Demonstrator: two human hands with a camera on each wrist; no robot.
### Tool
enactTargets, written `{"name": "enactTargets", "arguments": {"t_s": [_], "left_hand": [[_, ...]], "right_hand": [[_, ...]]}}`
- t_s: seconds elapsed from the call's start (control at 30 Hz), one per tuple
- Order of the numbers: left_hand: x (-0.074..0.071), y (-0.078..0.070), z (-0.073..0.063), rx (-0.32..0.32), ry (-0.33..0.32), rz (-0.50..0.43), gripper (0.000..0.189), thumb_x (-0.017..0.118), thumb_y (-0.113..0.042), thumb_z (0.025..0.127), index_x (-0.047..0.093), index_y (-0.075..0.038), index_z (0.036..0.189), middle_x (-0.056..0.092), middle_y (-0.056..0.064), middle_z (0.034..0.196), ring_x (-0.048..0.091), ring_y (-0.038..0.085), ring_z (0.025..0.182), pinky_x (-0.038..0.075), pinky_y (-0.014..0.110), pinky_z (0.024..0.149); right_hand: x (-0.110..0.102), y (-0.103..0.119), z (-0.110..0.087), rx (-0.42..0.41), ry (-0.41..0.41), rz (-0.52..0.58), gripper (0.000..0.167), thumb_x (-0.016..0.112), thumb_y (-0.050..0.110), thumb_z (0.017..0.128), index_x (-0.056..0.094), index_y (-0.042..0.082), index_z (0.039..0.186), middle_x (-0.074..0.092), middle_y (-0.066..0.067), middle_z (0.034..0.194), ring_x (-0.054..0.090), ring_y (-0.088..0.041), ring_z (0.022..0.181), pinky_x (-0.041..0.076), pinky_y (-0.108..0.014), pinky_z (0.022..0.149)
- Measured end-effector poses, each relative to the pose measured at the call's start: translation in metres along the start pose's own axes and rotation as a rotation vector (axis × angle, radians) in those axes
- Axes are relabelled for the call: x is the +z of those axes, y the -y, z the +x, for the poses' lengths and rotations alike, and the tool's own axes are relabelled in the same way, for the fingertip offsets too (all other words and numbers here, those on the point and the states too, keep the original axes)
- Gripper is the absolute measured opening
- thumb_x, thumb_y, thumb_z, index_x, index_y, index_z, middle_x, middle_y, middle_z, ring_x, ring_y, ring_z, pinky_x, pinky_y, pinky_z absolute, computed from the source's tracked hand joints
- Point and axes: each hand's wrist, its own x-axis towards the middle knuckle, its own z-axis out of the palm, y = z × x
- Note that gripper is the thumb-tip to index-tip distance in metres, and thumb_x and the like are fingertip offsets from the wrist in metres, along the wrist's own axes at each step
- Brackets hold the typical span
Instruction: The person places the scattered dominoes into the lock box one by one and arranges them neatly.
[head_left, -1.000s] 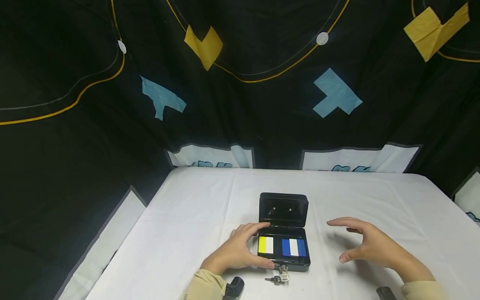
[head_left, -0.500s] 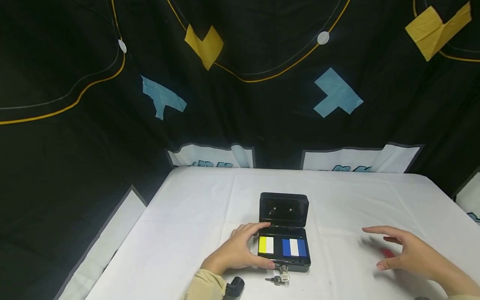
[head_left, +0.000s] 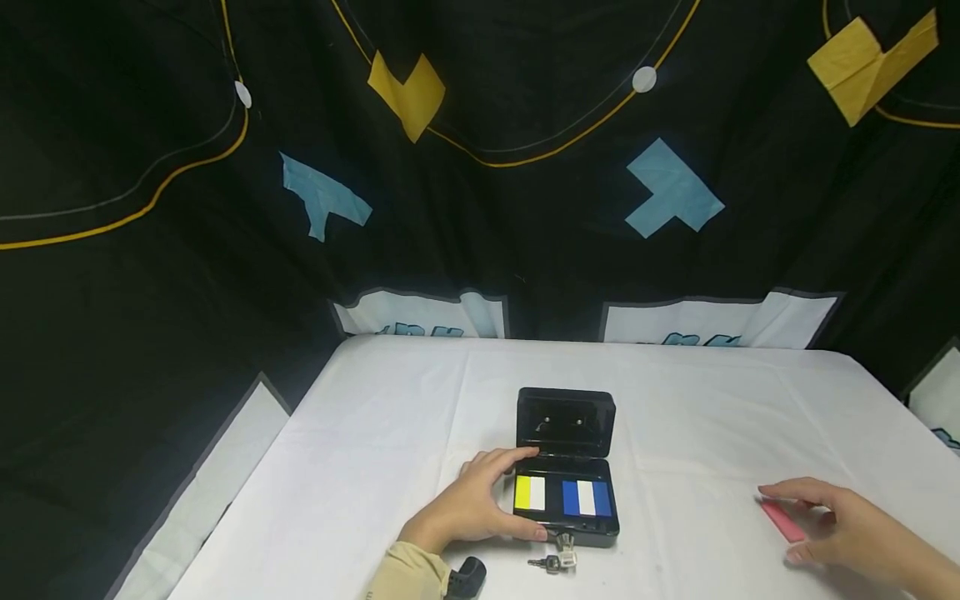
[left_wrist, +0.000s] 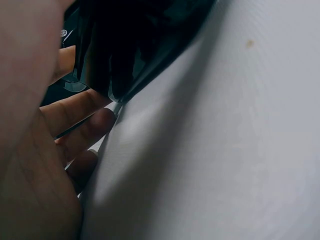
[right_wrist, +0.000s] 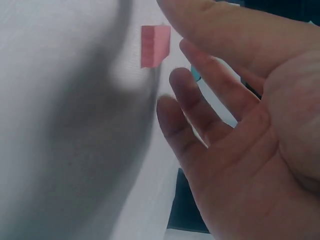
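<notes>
A black metal cash box stands on the white table with its lid raised. Inside lie a yellow block and a white block on the left, with blue and white blocks on the right. My left hand holds the box's left side, thumb at the front and index finger at the back. Over on the right, a pinkish-red block lies on the cloth. My right hand is around it, thumb and fingers apart; in the right wrist view the block sits just beyond the fingertips.
Small keys hang at the lock on the box's front and rest on the white tablecloth. A black curtain with yellow and blue shapes hangs behind the table.
My right hand has moved right and towards me, away from the box, and come down around the red block, which has come into sight. My left hand stays on the box.
</notes>
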Motion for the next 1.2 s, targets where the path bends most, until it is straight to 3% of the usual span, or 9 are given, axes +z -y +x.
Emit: {"name": "enactTargets", "arguments": {"t_s": [0.1, 0.17, 0.37, 0.6, 0.83, 1.2], "left_hand": [[0.0, 0.0, 0.0, -0.003, -0.001, -0.004, 0.099, 0.088, -0.066, 0.059, 0.044, -0.049, 0.147, 0.047, -0.014, 0.146, 0.038, 0.02, 0.133, 0.033, 0.061, 0.106], [0.0, 0.0, 0.0, -0.007, -0.001, -0.006, 0.099, 0.088, -0.066, 0.06, 0.044, -0.049, 0.147, 0.047, -0.014, 0.146, 0.038, 0.02, 0.134, 0.033, 0.062, 0.107], [0.001, -0.002, 0.001, -0.016, -0.003, -0.009, 0.098, 0.088, -0.066, 0.06, 0.045, -0.049, 0.146, 0.047, -0.013, 0.146, 0.039, 0.021, 0.133, 0.034, 0.063, 0.105], [0.001, -0.001, 0.001, -0.005, -0.005, 0.0, 0.098, 0.088, -0.066, 0.06, 0.044, -0.05, 0.146, 0.047, -0.014, 0.146, 0.039, 0.02, 0.132, 0.034, 0.062, 0.105], [0.001, 0.0, 0.0, -0.011, -0.008, -0.002, 0.098, 0.088, -0.066, 0.06, 0.044, -0.051, 0.146, 0.047, -0.014, 0.145, 0.039, 0.02, 0.132, 0.035, 0.062, 0.104], [0.002, 0.002, 0.002, -0.006, -0.005, -0.001, 0.098, 0.088, -0.066, 0.06, 0.044, -0.051, 0.146, 0.047, -0.015, 0.145, 0.039, 0.019, 0.132, 0.034, 0.061, 0.105]], "right_hand": [[0.006, 0.0, -0.001, 0.055, 0.018, 0.044, 0.076, 0.092, 0.027, 0.069, 0.06, -0.002, 0.132, 0.06, -0.022, 0.127, 0.058, -0.033, 0.106, 0.054, -0.053, 0.088], [0.008, -0.001, -0.003, 0.068, 0.019, 0.047, 0.075, 0.091, 0.027, 0.071, 0.06, -0.003, 0.133, 0.06, -0.021, 0.127, 0.056, -0.031, 0.105, 0.054, -0.053, 0.088], [0.011, -0.005, -0.005, 0.064, -0.002, 0.009, 0.064, 0.087, 0.019, 0.076, 0.061, -0.002, 0.131, 0.062, -0.02, 0.125, 0.058, -0.028, 0.102, 0.057, -0.05, 0.084], [0.012, -0.01, -0.002, 0.1, -0.016, 0.05, 0.055, 0.088, 0.012, 0.075, 0.066, -0.004, 0.123, 0.065, -0.021, 0.12, 0.061, -0.024, 0.095, 0.059, -0.039, 0.08], [0.014, -0.011, 0.0, 0.104, -0.02, 0.01, 0.06, 0.089, 0.024, 0.074, 0.067, -0.004, 0.122, 0.066, -0.021, 0.118, 0.061, -0.024, 0.095, 0.058, -0.041, 0.081], [0.013, 0.003, -0.001, 0.101, -0.033, -0.003, 0.062, 0.088, 0.028, 0.077, 0.065, -0.006, 0.124, 0.064, -0.023, 0.121, 0.062, -0.032, 0.102, 0.056, -0.047, 0.086]]}}
